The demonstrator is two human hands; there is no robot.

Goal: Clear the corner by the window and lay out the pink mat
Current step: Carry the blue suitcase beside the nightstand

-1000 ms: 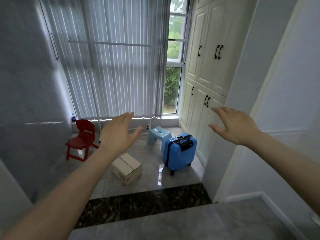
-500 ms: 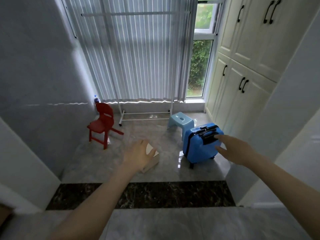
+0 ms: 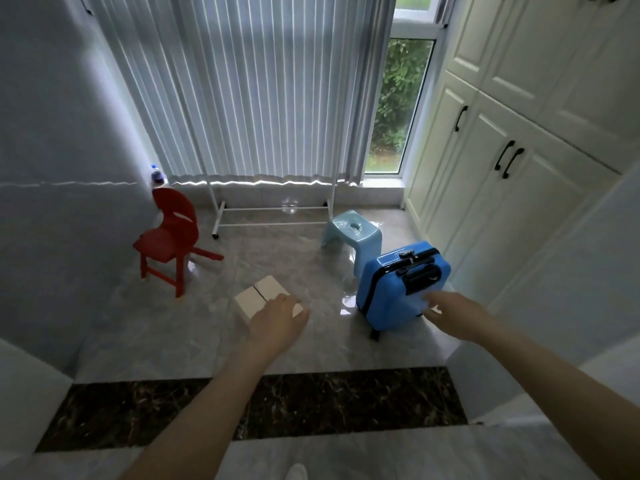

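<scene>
- Dark marble floor strip (image 3: 311, 403): nearest element, crossing the threshold in front of the suitcase; both forearms reach over it toward the corner.
- Left hand (image 3: 277, 323): extended palm down, fingers relaxed and nearly straight, holding nothing; it overlaps the near edge of the box in this view, and contact cannot be confirmed.
- Right hand (image 3: 457, 320): extended palm down with fingers spread and loose, holding nothing; it lies at the near right edge of the suitcase, below its handle, contact uncertain.
- Small pale cardboard box (image 3: 263, 299): on the floor, left of the suitcase; probably light and rigid, best taken by two opposite sides.
- Blue hard-shell wheeled suitcase (image 3: 398, 289): the landmark, upright on the glossy tiles; judged stiff, smooth-sided and moderately heavy, so the black top handle (image 3: 420, 277) is the sensible hold.
- Light-blue plastic step stool (image 3: 353, 233): just behind the suitcase; light and rigid.
- Red plastic child's chair (image 3: 169, 237): far left of the suitcase, beside the wall; light, liftable by its back.
- White metal rack base (image 3: 273, 216): behind, along the curtain.
- Pink mat: not in view.
</scene>
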